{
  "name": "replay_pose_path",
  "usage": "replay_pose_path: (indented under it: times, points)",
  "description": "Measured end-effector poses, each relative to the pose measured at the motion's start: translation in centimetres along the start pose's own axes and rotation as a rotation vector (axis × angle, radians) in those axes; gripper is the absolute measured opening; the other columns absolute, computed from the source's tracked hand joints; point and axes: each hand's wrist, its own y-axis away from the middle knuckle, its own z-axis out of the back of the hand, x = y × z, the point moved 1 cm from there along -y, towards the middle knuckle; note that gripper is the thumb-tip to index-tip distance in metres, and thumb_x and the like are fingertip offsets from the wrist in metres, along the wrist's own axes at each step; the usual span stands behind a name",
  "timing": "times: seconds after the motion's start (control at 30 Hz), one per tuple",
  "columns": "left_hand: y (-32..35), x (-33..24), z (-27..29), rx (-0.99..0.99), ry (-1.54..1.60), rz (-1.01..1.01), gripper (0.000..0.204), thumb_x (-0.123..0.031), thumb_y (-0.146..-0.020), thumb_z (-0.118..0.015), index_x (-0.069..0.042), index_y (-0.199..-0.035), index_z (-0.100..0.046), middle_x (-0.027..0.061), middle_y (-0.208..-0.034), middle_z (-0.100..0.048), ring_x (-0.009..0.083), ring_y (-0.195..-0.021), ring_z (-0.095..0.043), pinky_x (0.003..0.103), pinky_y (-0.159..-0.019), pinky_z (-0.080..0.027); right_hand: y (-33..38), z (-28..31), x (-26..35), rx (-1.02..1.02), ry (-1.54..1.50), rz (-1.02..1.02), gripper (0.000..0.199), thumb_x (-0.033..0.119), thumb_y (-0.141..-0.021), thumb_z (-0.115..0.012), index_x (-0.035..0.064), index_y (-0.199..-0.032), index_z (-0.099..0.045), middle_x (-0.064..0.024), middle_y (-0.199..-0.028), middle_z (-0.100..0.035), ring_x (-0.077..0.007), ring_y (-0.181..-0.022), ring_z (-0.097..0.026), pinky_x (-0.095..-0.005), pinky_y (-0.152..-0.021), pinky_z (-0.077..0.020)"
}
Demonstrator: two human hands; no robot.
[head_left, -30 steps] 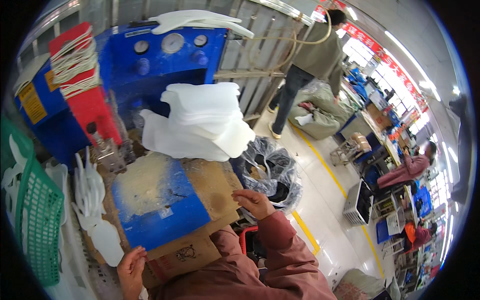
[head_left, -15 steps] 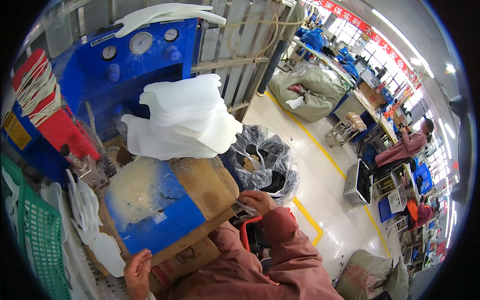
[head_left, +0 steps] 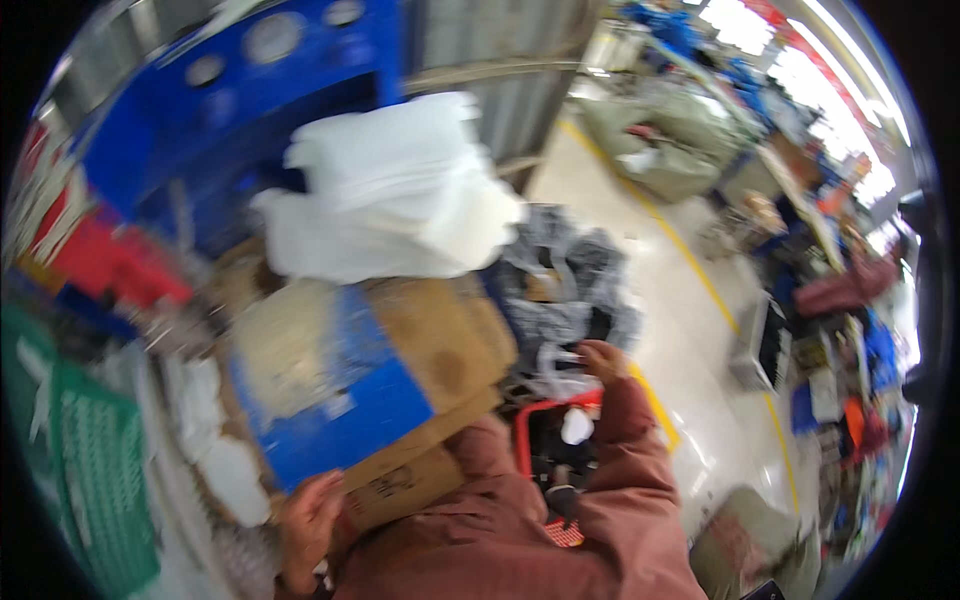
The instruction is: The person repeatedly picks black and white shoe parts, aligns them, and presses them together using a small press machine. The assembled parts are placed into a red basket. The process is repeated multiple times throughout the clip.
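My right hand [head_left: 603,360] is out over the clear plastic bag [head_left: 570,300] to the right of the work surface. Its fingers are closed, with a pale bit at their tips that blur keeps me from naming. Below it, a white rounded piece [head_left: 577,425] shows over the red basket [head_left: 523,445], among dark items. My left hand [head_left: 308,515] is by the near left corner of the blue sheet [head_left: 370,400], fingers extended and nothing seen in them. A stack of white shaped sheets [head_left: 390,200] sits at the back of the cardboard-covered surface [head_left: 440,340].
A blue machine panel [head_left: 240,110] with round gauges stands behind the stack. White cut pieces [head_left: 232,475] and a green basket [head_left: 100,470] are on the left. Large sacks [head_left: 670,145] lie across the floor aisle, where a person [head_left: 850,285] is at the far tables.
My right hand has moved right, from the cardboard's edge to over the bag. A white rounded piece now shows at the red basket. The whole view has shifted and blurred.
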Motion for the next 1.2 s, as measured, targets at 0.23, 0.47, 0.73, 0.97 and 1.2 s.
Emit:
replay_pose_path:
  times: [0.23,0.47,0.73,0.97,1.2]
  points:
    - [0.9,-0.3,-0.1,-0.037,0.011,0.042,0.029,-0.006,-0.099,-0.067,0.0,-0.127,-0.069,0.0145,-0.121,-0.072,0.0206,-0.106,-0.072,0.032,-0.089,-0.059,-5.5,0.7,-3.3,-0.115,0.455,0.092,0.025,0.025,-0.095,-0.074,0.0094,-0.114,-0.078,-0.0071,-0.1,-0.079,-0.0173,-0.091,-0.074,-0.0329,-0.078,-0.0588]
    - [-1.0,-0.5,-3.0,0.096,0.027,0.141,0.03,-0.01,-0.099,-0.065,0.004,-0.126,-0.068,0.0162,-0.122,-0.069,0.0252,-0.113,-0.069,0.037,-0.096,-0.056,-7.4,-0.4,-9.9,-0.15,0.825,-0.222,0.027,0.034,-0.088,-0.071,0.0186,-0.108,-0.08,-0.013,-0.107,-0.077,-0.034,-0.108,-0.073,-0.0446,-0.097,-0.0558]
    - [-4.1,-2.0,-6.0,0.264,-0.052,0.309,0.03,-0.007,-0.096,-0.065,0.005,-0.124,-0.068,0.0147,-0.12,-0.068,0.0214,-0.1,-0.07,0.033,-0.082,-0.057,-3.8,0.8,-8.7,-0.473,0.732,-0.497,0.042,0.036,-0.088,-0.073,0.0037,-0.114,-0.071,-0.0265,-0.116,-0.072,-0.0439,-0.112,-0.068,-0.0498,-0.098,-0.0535]
    - [-6.2,-2.6,-8.8,0.272,-0.149,0.164,0.031,-0.007,-0.094,-0.068,0.004,-0.123,-0.069,0.0155,-0.121,-0.069,0.0215,-0.1,-0.071,0.032,-0.083,-0.057,-6.2,4.0,-9.2,-0.767,0.621,-0.16,0.041,0.031,-0.093,-0.068,0.0016,-0.121,-0.069,-0.0263,-0.122,-0.069,-0.0436,-0.116,-0.064,-0.0474,-0.102,-0.0503]
    - [-7.5,-2.9,-9.9,0.429,-0.256,0.043,0.032,-0.013,-0.1,-0.066,-0.002,-0.13,-0.068,0.0204,-0.129,-0.068,0.0342,-0.113,-0.066,0.038,-0.096,-0.052,-7.1,4.5,-9.2,-0.685,1.053,0.007,0.053,0.025,-0.083,-0.077,0.0062,-0.13,-0.061,-0.0196,-0.128,-0.059,-0.0395,-0.127,-0.053,-0.0486,-0.107,-0.0447]
